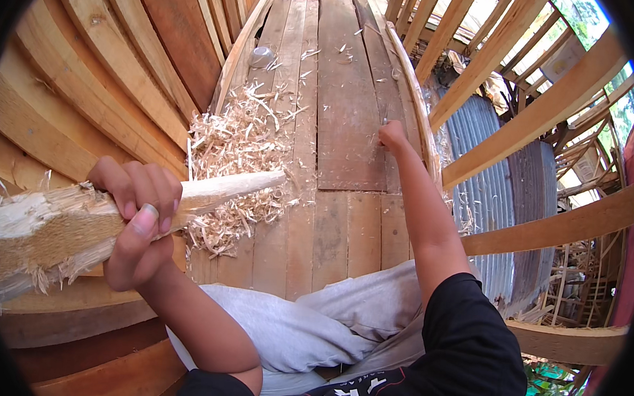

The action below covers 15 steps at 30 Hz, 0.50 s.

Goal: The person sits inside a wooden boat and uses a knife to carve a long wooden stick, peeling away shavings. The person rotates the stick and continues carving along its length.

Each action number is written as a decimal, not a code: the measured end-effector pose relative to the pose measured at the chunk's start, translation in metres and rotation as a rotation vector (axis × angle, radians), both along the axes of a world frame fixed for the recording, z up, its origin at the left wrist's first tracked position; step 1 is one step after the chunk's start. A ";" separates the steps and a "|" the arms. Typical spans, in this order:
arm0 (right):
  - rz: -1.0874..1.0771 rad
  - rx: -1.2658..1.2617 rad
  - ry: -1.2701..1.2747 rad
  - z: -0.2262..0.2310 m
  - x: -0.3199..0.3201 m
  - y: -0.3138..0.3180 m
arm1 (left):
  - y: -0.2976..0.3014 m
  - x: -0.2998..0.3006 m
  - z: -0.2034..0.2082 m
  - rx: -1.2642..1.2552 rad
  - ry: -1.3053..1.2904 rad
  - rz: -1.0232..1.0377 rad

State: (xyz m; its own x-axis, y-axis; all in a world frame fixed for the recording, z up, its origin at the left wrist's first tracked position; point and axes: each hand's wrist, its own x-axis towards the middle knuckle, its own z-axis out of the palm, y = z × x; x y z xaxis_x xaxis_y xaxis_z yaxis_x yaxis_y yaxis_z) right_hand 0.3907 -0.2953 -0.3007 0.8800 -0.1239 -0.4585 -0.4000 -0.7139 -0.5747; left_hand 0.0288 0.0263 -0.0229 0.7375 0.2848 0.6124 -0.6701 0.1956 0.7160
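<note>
Splintered timber (57, 229) in left grip (139, 223)

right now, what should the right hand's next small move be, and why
Probably bring the right hand toward the rough wood piece to help steady it: only the left hand grips that piece, while the right is out by the floor planks.

White letters (349, 394), large and small, stand on the black shirt (468, 345). Some are cut off at the view's lower edge.

passage: over centre planks (350, 127) | blocked left: timber (46, 232), shavings (240, 142) | right: ribs (544, 109)
</note>
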 end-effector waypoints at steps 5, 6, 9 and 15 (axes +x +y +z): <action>0.629 0.469 0.083 0.024 -0.064 0.083 | 0.005 -0.007 0.004 0.017 0.016 0.047; 0.567 0.514 0.027 0.022 -0.068 0.088 | 0.005 -0.006 0.003 0.016 0.013 0.037; 0.345 0.260 -0.120 0.008 -0.067 0.096 | 0.003 -0.006 0.004 0.001 0.017 0.011; 0.512 0.493 -0.079 0.005 -0.100 0.121 | 0.009 -0.012 0.006 0.033 0.005 0.028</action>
